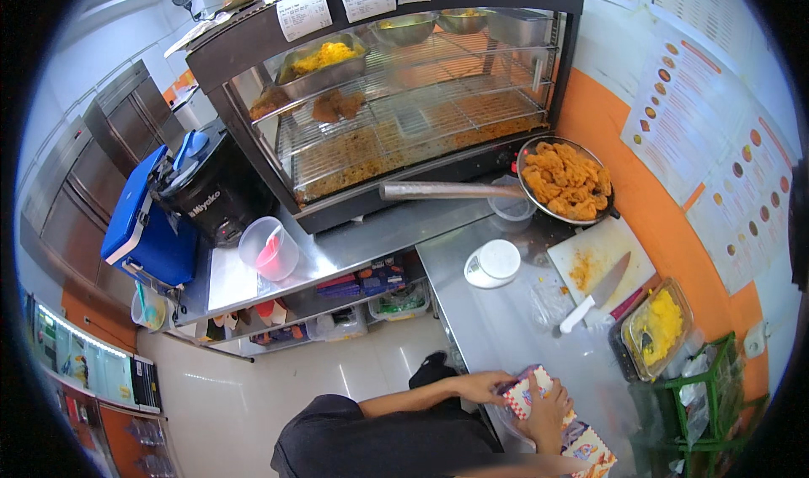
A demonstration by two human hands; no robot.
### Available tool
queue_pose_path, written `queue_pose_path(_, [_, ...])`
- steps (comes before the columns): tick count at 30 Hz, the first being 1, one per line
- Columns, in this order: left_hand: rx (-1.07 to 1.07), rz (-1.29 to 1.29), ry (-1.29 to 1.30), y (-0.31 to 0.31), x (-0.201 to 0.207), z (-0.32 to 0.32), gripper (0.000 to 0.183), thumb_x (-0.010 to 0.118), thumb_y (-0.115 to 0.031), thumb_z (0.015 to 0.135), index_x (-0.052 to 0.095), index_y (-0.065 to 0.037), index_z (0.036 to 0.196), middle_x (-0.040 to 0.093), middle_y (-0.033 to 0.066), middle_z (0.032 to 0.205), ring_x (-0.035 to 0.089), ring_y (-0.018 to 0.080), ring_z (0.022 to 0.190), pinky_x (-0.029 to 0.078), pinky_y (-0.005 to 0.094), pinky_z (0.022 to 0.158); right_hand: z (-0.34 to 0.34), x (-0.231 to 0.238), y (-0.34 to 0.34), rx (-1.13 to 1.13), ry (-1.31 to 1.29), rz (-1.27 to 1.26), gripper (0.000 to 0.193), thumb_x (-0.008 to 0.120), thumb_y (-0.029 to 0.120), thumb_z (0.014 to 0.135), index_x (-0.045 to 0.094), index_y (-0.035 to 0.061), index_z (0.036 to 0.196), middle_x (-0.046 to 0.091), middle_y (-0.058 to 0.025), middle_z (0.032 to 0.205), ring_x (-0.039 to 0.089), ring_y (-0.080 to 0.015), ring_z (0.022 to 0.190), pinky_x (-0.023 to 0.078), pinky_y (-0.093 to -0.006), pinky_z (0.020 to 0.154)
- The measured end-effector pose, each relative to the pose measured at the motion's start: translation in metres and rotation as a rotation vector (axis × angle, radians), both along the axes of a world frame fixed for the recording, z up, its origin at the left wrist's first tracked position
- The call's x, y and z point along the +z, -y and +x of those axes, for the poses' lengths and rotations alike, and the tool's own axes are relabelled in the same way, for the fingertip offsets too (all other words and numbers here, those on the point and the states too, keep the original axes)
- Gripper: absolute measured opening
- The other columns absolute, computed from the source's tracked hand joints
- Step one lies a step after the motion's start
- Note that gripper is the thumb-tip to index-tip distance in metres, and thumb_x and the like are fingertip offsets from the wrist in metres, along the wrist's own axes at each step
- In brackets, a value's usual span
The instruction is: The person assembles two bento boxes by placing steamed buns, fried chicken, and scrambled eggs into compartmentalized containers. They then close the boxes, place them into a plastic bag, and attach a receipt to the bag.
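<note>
At the near edge of the steel counter, both my hands are on a white paper food packet (524, 398) with a red checkered edge and coloured print. My left hand (479, 387) pinches its left side. The fingers of my right hand (548, 412) curl round its right side. Another printed packet (590, 448) lies just below my right hand, partly hidden by the forearm. Something of clear plastic shows under my hands, but its shape is mostly covered.
A knife (600, 293) rests on a white cutting board (581, 246). Behind it, a long-handled strainer holds fried chicken (565, 179). A white tub (492, 264) stands nearer me. At right are a container of yellow food (656, 331) and a green crate (708, 394). A heated display cabinet (404, 99) stands beyond.
</note>
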State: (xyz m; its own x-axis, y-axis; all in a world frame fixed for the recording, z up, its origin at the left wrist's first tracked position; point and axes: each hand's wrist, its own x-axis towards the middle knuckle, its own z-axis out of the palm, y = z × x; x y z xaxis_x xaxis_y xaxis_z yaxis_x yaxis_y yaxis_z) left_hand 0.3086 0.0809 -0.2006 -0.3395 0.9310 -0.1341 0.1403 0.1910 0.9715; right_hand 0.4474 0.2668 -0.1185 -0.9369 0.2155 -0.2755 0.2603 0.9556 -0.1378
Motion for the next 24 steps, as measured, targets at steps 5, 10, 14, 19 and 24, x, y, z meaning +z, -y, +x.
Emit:
queue_pose_path(5, [0.059, -0.156, 0.028, -0.02, -0.001, -0.012, 0.064, 0.075, -0.047, 0.09, 0.062, -0.001, 0.133, 0.069, 0.0196, 0.12, 0.067, 0.0341, 0.111, 0.053, 0.0447, 0.098, -0.01, -0.008, 0.01, -0.067, 0.122, 0.073, 0.128, 0.09, 0.036, 0.054, 0.024, 0.0268, 0.164, 0.034, -0.0266, 0.149, 0.034, -0.0489, 0.139, 0.024, -0.0725, 0.112])
queue_pose_path(10, [-0.11, -0.179, -0.066, -0.029, 0.01, -0.034, 0.06, 0.073, -0.049, 0.089, 0.066, 0.001, 0.121, 0.071, 0.0217, 0.111, 0.069, 0.0376, 0.103, 0.054, 0.0475, 0.09, -0.008, -0.012, 0.018, -0.15, 0.06, 0.056, 0.129, 0.09, 0.034, 0.053, 0.024, 0.0159, 0.163, 0.035, -0.0257, 0.149, 0.031, -0.0483, 0.142, 0.02, -0.073, 0.114])
queue_pose_path(14, [-0.134, -0.182, -0.068, -0.035, 0.014, -0.044, 0.058, 0.074, -0.048, 0.088, 0.065, 0.0, 0.119, 0.07, 0.0229, 0.112, 0.068, 0.0394, 0.104, 0.053, 0.0492, 0.09, -0.006, -0.017, 0.02, -0.198, 0.012, 0.111, 0.126, 0.091, 0.041, 0.053, 0.029, 0.0178, 0.161, 0.037, -0.0203, 0.153, 0.027, -0.0478, 0.148, 0.017, -0.0726, 0.117])
queue_pose_path(19, [-0.251, -0.208, 0.035, -0.028, 0.013, -0.045, 0.063, 0.082, -0.04, 0.084, 0.063, -0.001, 0.129, 0.071, 0.0178, 0.119, 0.067, 0.0278, 0.11, 0.052, 0.0438, 0.097, 0.0, -0.018, 0.044, -0.323, -0.24, 0.236, 0.1, 0.08, 0.061, 0.07, 0.045, 0.0238, 0.156, 0.041, -0.0104, 0.162, 0.033, -0.0392, 0.151, 0.019, -0.0689, 0.119])
queue_pose_path(24, [-0.157, -0.091, -0.112, -0.033, 0.005, -0.053, 0.049, 0.072, -0.032, 0.097, 0.062, 0.004, 0.128, 0.074, 0.0161, 0.102, 0.07, 0.019, 0.078, 0.056, 0.0333, 0.07, 0.029, -0.027, 0.06, -0.671, -0.322, 0.209, 0.1, 0.09, 0.03, 0.063, 0.048, 0.0215, 0.153, 0.039, -0.0135, 0.16, 0.031, -0.0413, 0.151, 0.023, -0.064, 0.121])
